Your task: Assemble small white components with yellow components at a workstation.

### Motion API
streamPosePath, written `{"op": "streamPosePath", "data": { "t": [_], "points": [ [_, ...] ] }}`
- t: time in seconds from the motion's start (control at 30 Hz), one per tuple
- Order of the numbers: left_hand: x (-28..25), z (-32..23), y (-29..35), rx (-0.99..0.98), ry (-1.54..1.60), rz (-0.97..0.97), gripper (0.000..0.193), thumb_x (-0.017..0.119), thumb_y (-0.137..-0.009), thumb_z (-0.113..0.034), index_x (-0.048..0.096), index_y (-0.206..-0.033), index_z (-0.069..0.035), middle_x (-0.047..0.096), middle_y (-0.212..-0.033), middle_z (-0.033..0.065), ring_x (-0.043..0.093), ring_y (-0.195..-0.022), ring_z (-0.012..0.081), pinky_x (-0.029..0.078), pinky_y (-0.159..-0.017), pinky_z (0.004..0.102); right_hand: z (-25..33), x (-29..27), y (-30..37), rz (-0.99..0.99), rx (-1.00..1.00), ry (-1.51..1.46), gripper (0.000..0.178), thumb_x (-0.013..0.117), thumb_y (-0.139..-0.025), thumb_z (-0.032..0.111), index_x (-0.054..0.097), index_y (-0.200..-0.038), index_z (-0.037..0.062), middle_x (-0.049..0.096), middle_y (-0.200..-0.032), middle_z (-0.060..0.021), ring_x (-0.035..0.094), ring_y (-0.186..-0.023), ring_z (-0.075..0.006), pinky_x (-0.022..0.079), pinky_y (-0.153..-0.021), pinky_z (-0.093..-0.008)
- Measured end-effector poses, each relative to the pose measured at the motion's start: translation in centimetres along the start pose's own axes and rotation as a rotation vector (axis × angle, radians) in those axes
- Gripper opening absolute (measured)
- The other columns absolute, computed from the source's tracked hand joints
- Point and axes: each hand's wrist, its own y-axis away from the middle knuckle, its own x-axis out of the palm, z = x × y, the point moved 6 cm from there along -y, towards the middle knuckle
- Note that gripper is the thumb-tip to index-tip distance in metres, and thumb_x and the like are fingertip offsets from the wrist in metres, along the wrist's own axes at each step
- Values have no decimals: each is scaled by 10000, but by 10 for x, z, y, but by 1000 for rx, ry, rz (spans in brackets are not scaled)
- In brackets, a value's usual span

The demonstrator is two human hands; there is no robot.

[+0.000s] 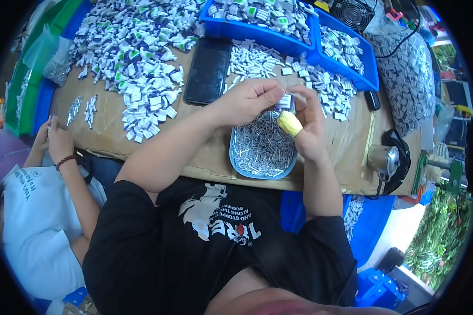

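Note:
My left hand [249,100] and my right hand [311,123] meet above a light-blue tub [263,176] of metal pins [263,147]. Between their fingertips is a small white-and-purple plastic piece [285,102]. The left thumb and forefinger pinch it from one side, while the fingers of my right hand curl round the other. A yellow wrap [289,124] covers my right thumb. Whether a pin is also held is too small to tell. Just beyond the hands lie small white plastic pieces [252,60] and striped white pieces [331,94].
Left of a black phone [207,71] spreads a large heap of white, purple and green parts [142,58]. A blue divided bin [289,42] stands at the back. A metal cup [383,160] is at the right edge. On my left, another person's hands [58,139] work close by.

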Motion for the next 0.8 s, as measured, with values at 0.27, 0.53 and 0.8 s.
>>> {"op": "streamPosePath", "data": {
  "t": [0.27, 0.53, 0.8],
  "points": [
    [22, -5, 7, -120, 227, 105, 360, 465, -971, -399, 535, -787, -97, 420, -654, -79, 347, -549, 20, 271, -490, 190, -1, -14, 9, -76, -66, -161, 461, 750, -703, -48, 540, -1110, 8, 606, -1017, -80, 603, -921, -142, 490, -781, -257],
    [23, 3, 8, -220, 265, 65, 334, 478, -964, -406, 580, -887, -98, 433, -654, -77, 347, -542, 19, 261, -480, 182, 3, -12, 9, -85, -23, -75, 460, 753, -714, -28, 531, -1117, -13, 590, -1050, -88, 597, -960, -153, 485, -823, -280],
    [25, 8, 8, -181, 219, 31, 375, 476, -963, -415, 605, -942, -64, 580, -802, -38, 452, -651, 27, 372, -572, 193, -2, -12, 11, -33, -32, 271, 527, 790, -715, 123, 482, -1131, 24, 564, -1058, -52, 546, -957, -122, 432, -829, -244]
  ]
}}
